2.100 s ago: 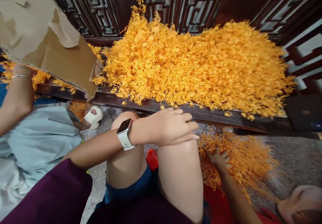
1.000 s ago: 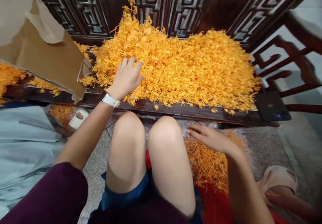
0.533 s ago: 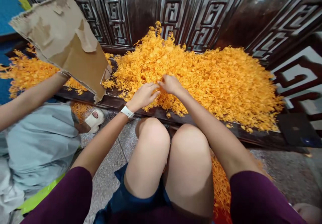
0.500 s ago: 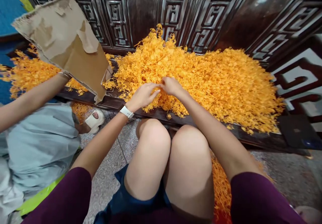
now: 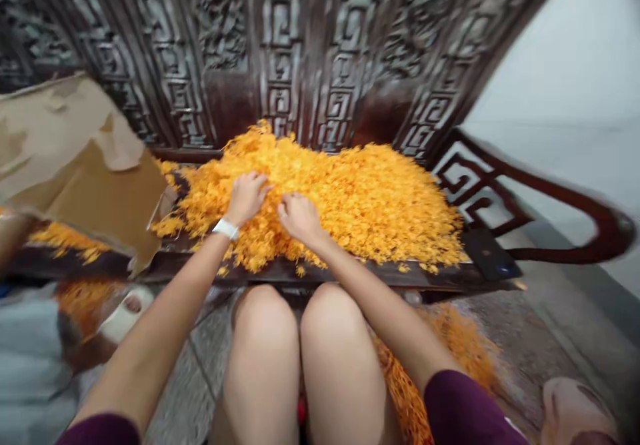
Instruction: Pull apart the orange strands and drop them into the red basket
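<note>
A large heap of small orange plastic-looking flower pieces (image 5: 380,198) lies spread over a dark wooden bench (image 5: 430,279). My left hand (image 5: 247,197), with a white watch on its wrist, reaches over the left part of the heap. Its fingers are bent and apart, the tips at the orange pieces. Just to its right, my right hand (image 5: 300,218) is curled close above the pile, its fingertips partly hidden. Whether a piece sits in it cannot be made out through the blur. A gap separates the two hands.
A torn cardboard sheet (image 5: 85,171) stands tilted at left, beside another person's arm (image 5: 13,235). Behind the heap rises a carved wooden backrest (image 5: 230,101). A dark flat object (image 5: 490,255) lies at the bench's right end. More orange pieces (image 5: 460,338) cover the floor.
My hands, which met at the fingertips, have moved apart, the left one farther into the heap. The view has swung to the right and shows more of the armrest and wall.
</note>
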